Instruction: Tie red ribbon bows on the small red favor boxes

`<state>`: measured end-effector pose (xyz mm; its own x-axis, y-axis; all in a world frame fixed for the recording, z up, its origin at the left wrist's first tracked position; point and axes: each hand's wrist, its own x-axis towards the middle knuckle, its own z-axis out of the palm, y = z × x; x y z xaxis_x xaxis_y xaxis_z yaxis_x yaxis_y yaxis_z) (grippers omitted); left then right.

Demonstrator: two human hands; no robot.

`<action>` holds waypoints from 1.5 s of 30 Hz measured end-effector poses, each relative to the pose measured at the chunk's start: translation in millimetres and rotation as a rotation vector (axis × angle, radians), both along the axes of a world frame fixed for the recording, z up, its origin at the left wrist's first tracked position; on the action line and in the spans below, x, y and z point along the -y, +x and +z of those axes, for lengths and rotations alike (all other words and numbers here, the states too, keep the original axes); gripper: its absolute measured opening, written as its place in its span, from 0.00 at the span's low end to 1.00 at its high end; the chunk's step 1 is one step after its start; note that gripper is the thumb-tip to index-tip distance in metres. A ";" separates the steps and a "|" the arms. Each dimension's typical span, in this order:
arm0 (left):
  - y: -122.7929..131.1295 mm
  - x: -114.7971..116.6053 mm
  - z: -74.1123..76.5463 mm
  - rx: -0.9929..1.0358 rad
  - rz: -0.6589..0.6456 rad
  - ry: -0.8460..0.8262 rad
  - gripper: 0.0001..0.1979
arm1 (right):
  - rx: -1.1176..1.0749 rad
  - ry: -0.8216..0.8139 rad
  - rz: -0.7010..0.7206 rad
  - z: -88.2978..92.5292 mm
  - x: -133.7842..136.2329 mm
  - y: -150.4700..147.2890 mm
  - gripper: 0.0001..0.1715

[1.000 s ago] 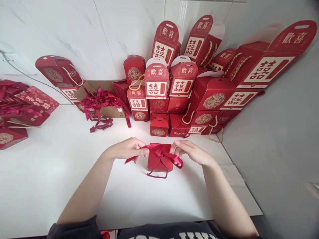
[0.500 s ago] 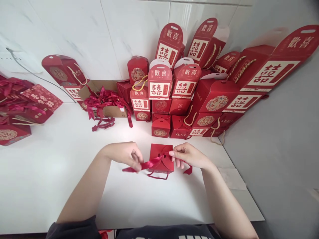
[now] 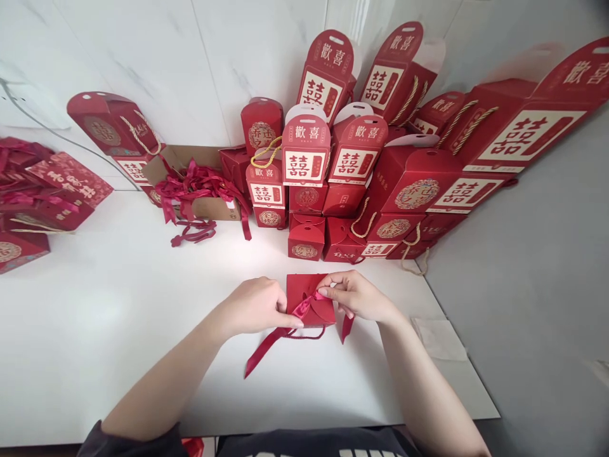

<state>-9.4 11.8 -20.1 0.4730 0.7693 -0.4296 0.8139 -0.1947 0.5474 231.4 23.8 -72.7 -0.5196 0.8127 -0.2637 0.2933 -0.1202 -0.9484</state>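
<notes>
A small red gift box [image 3: 326,315] with overlapping curved top flaps stands on the table in front of me. Across its top runs a crimson satin ribbon [image 3: 303,307], one tail hanging toward me on the left and another past the box's right side. My left hand [image 3: 259,306] is closed at the box's left side, its thumb over the ribbon at the front edge. With thumb and fingers, my right hand [image 3: 356,295] pinches the ribbon near the middle of the top. A dark red cord handle [image 3: 309,336] loops out at the front.
Stacked red boxes [image 3: 307,152] line the back, some with rope handles. An open cardboard carton [image 3: 216,208] full of ribbons stands left of them, with loose ribbon [image 3: 193,233] before it. More red boxes [image 3: 66,184] lie far left. A grey wall [image 3: 518,254] bounds the right.
My left hand has moved right, from out along the ribbon to the box's edge. The left ribbon tail now hangs down toward me. My right hand keeps its pinch near the middle.
</notes>
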 end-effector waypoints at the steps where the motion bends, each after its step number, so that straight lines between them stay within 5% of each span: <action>1: 0.5 0.3 1.1 0.038 -0.013 -0.046 0.21 | 0.000 0.006 0.000 0.1 0.0 1.1 0.18; 6: -7.4 -18.2 -0.6 0.282 -0.045 -0.226 0.16 | -0.083 0.021 0.035 2.0 0.4 6.5 0.17; 9: -13.1 -30.1 -7.1 0.398 0.079 -0.352 0.14 | -0.094 0.058 0.048 2.2 0.4 6.9 0.16; 13: -13.8 -33.1 -14.8 0.303 0.184 -0.428 0.15 | -0.030 0.130 0.039 0.9 -0.1 3.3 0.18; 22: -23.0 -43.2 -18.4 0.396 0.047 -0.295 0.16 | 0.044 0.193 0.008 1.9 -1.9 10.3 0.19; 31: -38.9 -57.3 -23.8 0.415 -0.097 -0.330 0.12 | 0.046 0.016 -0.026 -5.8 -6.6 17.5 0.19; 35: -38.7 -57.0 -24.3 0.580 -0.153 -0.315 0.08 | 0.039 0.004 0.011 -7.6 -8.5 16.1 0.17; 41: -22.6 -47.2 -30.0 0.753 0.022 -0.546 0.14 | 0.037 0.055 0.058 -10.2 -8.6 12.4 0.16; 45: -16.2 -45.9 -34.6 0.784 0.143 -0.538 0.12 | -0.011 0.123 0.075 -8.6 -11.0 14.3 0.17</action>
<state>-25.6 57.6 -54.7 0.6930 0.6340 -0.3432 0.1749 0.3139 0.9332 245.7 34.8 -81.4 -0.5822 0.7974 -0.1589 0.2869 0.0186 -0.9578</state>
